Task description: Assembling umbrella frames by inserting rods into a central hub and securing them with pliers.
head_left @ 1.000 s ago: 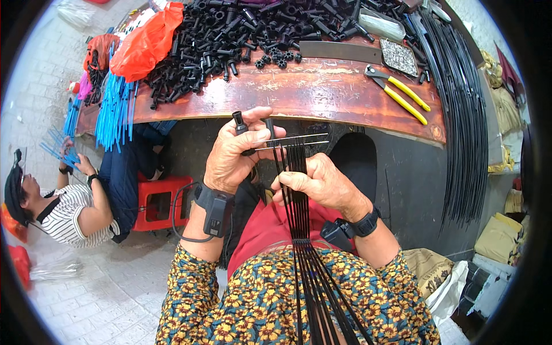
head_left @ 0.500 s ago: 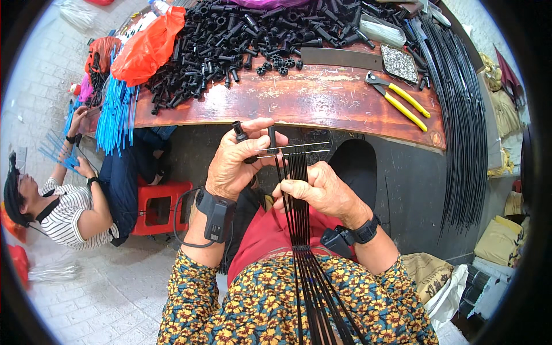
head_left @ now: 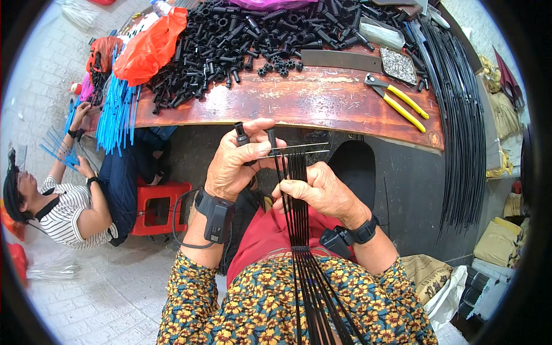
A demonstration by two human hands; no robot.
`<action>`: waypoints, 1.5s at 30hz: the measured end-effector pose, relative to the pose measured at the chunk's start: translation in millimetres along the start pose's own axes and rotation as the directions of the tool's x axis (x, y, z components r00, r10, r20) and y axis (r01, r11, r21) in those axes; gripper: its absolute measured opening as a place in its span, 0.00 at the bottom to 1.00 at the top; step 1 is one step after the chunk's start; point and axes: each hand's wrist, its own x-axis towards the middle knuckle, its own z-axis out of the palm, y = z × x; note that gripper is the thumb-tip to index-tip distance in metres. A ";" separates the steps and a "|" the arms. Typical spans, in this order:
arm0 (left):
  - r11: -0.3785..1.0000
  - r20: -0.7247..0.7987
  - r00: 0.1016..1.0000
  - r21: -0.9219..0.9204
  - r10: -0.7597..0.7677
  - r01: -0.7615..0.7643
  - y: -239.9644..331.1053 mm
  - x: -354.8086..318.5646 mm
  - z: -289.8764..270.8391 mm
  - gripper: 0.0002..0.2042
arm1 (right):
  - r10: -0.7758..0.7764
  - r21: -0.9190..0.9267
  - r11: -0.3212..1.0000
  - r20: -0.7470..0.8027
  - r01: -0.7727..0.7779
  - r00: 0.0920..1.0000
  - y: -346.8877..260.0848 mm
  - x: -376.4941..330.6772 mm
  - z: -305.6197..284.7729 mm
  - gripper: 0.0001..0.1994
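Observation:
My left hand (head_left: 230, 164) is closed, with thumb and fingers pinching the left ends of two thin metal wires (head_left: 310, 147). A black plastic fitting (head_left: 240, 134) stands up between its thumb and forefinger. Beside the fingertips is a dark tapered piece (head_left: 271, 137); its lower end is hidden. Under the wires, a row of thin black rods (head_left: 299, 224) hangs side by side. My right hand (head_left: 323, 190) grips this row, thumb across the front, just below the wires. Lower down, a narrow crosspiece (head_left: 300, 249) spans the rods, which then fan out over my lap.
Past my hands, a reddish wooden table (head_left: 230, 106) carries a heap of black plastic fittings (head_left: 224, 40), yellow-handled cutters (head_left: 397, 103), a flat blade (head_left: 339, 59) and a tray of small metal bits (head_left: 398, 64). Long black rods (head_left: 460, 132) drape over its right end. At left, a co-worker (head_left: 80, 201) handles blue rods.

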 end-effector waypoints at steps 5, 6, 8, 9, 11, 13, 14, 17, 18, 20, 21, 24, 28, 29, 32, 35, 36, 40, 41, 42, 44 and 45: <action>0.998 -0.006 0.999 0.054 0.036 -0.035 -0.4 1.7 1.1 0.21 | 0.005 0.010 1.000 -0.049 -0.005 0.999 1.9 -1.0 1.7 0.14; 0.998 -0.005 0.999 0.057 0.033 -0.032 -0.7 1.8 1.5 0.21 | 0.003 0.013 1.000 -0.051 -0.003 0.999 1.7 -1.5 2.7 0.14; 0.991 -0.007 0.996 0.107 0.085 -0.084 -1.0 1.9 2.9 0.22 | -0.001 -0.032 1.000 -0.078 -0.001 0.997 0.2 -2.2 4.3 0.13; 0.991 0.000 0.997 0.109 0.079 -0.078 0.0 2.6 3.4 0.22 | -0.006 -0.029 1.000 -0.086 0.003 0.996 0.3 -2.2 4.2 0.13; 0.989 -0.001 0.999 0.135 0.053 -0.053 3.2 2.4 3.4 0.24 | -0.037 -0.082 0.996 -0.096 0.029 0.995 1.0 -1.5 3.8 0.14; 0.992 0.054 0.997 0.112 0.048 -0.054 4.8 0.3 0.8 0.26 | -0.043 -0.075 0.997 -0.101 0.036 0.994 0.2 -2.1 2.6 0.14; 0.995 0.104 0.993 0.085 0.048 -0.057 5.1 -1.2 0.7 0.27 | -0.045 -0.071 0.997 -0.101 0.038 0.994 -0.5 -2.5 2.2 0.15; 0.983 0.057 0.994 0.155 0.090 -0.098 2.3 -7.4 11.9 0.29 | -0.032 -0.132 0.991 -0.122 0.016 0.992 -1.9 -0.7 -1.6 0.15; 0.980 -0.006 0.996 0.180 0.088 -0.086 2.4 -10.4 19.0 0.27 | -0.038 -0.128 0.992 -0.129 0.021 0.991 -1.4 -0.7 -1.9 0.15; 0.973 -0.084 0.994 0.226 0.076 -0.055 3.2 -13.8 32.7 0.25 | -0.041 -0.138 0.990 -0.111 0.025 0.993 0.6 0.2 -2.5 0.15; 0.964 -0.167 0.983 0.264 0.072 -0.025 1.8 -14.0 36.3 0.23 | -0.046 -0.132 0.991 -0.119 0.030 0.992 0.4 0.9 -2.3 0.15; 0.965 -0.240 0.965 0.259 0.106 -0.042 -2.6 -12.2 41.6 0.14 | -0.072 -0.217 0.975 -0.119 0.044 0.990 1.0 3.5 -3.1 0.15; 0.966 -0.307 0.943 0.252 0.129 -0.050 -4.7 -10.0 49.0 0.11 | -0.101 -0.220 0.973 -0.126 0.072 0.987 4.5 5.0 -5.9 0.16; 0.966 -0.312 0.942 0.255 0.123 -0.041 -4.5 -10.2 49.2 0.10 | -0.092 -0.211 0.975 -0.133 0.062 0.987 4.3 4.6 -5.9 0.16; 0.963 -0.306 0.940 0.261 0.150 -0.069 -10.5 -7.9 38.0 0.09 | -0.170 -0.265 0.957 -0.169 0.121 0.971 14.6 8.9 -7.6 0.16; 0.960 -0.339 0.918 0.251 0.204 -0.121 -16.0 -7.9 47.0 0.09 | -0.379 -0.212 0.922 -0.314 0.325 0.870 20.2 15.5 -3.0 0.16; 0.954 -0.354 0.906 0.262 0.233 -0.143 -17.4 -8.8 49.3 0.10 | -0.383 -0.209 0.921 -0.317 0.330 0.868 17.6 15.1 -3.0 0.16; 0.953 -0.368 0.896 0.256 0.249 -0.159 -24.8 -12.8 48.2 0.08 | -0.395 -0.406 0.881 -0.350 0.243 0.849 -2.7 7.9 -2.5 0.18; 0.952 -0.365 0.897 0.261 0.250 -0.159 -25.2 -14.3 47.1 0.08 | -0.376 -0.447 0.871 -0.343 0.203 0.861 -4.8 7.5 -1.4 0.19; 0.953 -0.362 0.895 0.246 0.259 -0.177 -27.4 -14.2 46.6 0.07 | -0.377 -0.444 0.872 -0.349 0.203 0.858 -4.1 7.1 -1.2 0.19; 0.957 -0.364 0.893 0.212 0.265 -0.198 -30.8 -12.5 47.7 0.07 | -0.387 -0.408 0.884 -0.365 0.228 0.847 -1.8 6.2 0.1 0.19; 0.957 -0.361 0.895 0.214 0.263 -0.194 -30.9 -12.8 50.6 0.07 | -0.388 -0.405 0.885 -0.369 0.229 0.845 3.7 7.7 -0.5 0.19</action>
